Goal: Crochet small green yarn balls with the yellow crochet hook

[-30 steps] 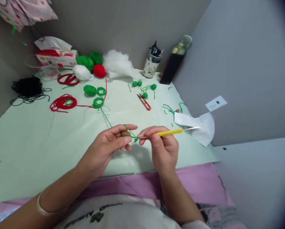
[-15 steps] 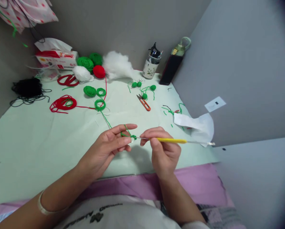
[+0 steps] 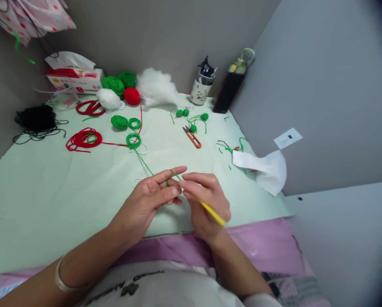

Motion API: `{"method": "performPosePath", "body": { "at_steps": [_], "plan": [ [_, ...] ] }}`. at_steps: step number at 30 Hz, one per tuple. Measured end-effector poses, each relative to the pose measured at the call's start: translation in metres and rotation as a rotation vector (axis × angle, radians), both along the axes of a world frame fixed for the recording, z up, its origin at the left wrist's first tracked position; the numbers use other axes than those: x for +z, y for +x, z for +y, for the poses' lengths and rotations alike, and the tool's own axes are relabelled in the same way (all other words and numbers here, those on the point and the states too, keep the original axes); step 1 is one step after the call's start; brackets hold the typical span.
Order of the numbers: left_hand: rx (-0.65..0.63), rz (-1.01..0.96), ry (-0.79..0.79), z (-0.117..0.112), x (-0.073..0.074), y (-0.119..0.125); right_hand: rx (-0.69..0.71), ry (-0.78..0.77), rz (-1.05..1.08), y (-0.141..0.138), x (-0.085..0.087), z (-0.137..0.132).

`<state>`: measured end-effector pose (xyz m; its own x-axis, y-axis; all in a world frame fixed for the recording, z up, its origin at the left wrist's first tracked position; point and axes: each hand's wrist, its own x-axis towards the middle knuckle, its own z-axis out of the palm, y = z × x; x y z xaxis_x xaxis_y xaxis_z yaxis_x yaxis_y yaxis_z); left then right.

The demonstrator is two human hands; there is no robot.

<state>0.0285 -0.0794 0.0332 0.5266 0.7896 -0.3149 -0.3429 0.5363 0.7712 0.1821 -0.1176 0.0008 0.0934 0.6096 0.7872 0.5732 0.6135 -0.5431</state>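
My left hand [image 3: 150, 198] pinches a strand of green yarn [image 3: 145, 163] between thumb and fingers, with the strand looped over the forefinger. The yarn runs back across the table to a small green coil [image 3: 133, 140]. My right hand [image 3: 203, 200] is closed on a yellow-handled crochet hook [image 3: 213, 214]; its handle now points down toward my body and its tip is hidden between the two sets of fingertips, which touch.
The pale green table [image 3: 50, 192] holds orange snips [image 3: 193, 137], small green balls [image 3: 195, 121], red yarn loops [image 3: 82, 138], black yarn [image 3: 35, 119], yarn balls and white stuffing [image 3: 155, 87], a tissue box [image 3: 75, 79], a jar [image 3: 202, 87], a bottle [image 3: 231, 83], white paper [image 3: 264, 168].
My right hand has swung the hook from pointing right to pointing down toward me, and moved left until its fingers meet the left hand's. The left hand has barely moved.
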Motion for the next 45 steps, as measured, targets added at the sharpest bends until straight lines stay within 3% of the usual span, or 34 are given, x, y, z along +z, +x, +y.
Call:
{"method": "performPosePath", "body": {
  "at_steps": [6,9,12,16,21,28,35,38,42,45],
  "plan": [
    [0.005,-0.029,-0.011,0.008,-0.001,-0.009,0.183,-0.251,0.566,0.01,0.01,0.011],
    [-0.001,-0.017,0.004,0.009,-0.002,-0.009,0.28,-0.352,0.722,0.012,0.01,0.013],
    [-0.011,0.011,0.066,0.007,-0.001,-0.005,0.342,-0.368,0.674,0.009,0.008,0.012],
    [-0.011,0.07,0.173,0.004,-0.001,-0.002,0.294,-0.279,0.503,0.004,0.006,0.009],
    [0.116,0.182,0.264,0.004,-0.003,-0.006,0.31,-0.314,0.577,0.006,0.004,0.01],
    [0.05,0.147,0.236,0.006,-0.001,-0.004,0.369,-0.275,0.619,0.007,0.003,0.011],
    [0.043,0.138,0.193,0.007,-0.005,-0.008,0.446,-0.407,0.735,0.01,0.004,0.009],
    [0.069,0.153,0.213,0.006,-0.006,-0.009,0.358,-0.328,0.59,0.01,0.007,0.005],
    [0.087,0.141,0.203,0.005,-0.005,-0.009,0.179,-0.081,0.028,0.013,0.005,0.0],
    [0.008,0.029,0.113,0.005,-0.005,-0.009,0.132,0.017,-0.275,0.013,0.001,-0.002]
  ]
}}
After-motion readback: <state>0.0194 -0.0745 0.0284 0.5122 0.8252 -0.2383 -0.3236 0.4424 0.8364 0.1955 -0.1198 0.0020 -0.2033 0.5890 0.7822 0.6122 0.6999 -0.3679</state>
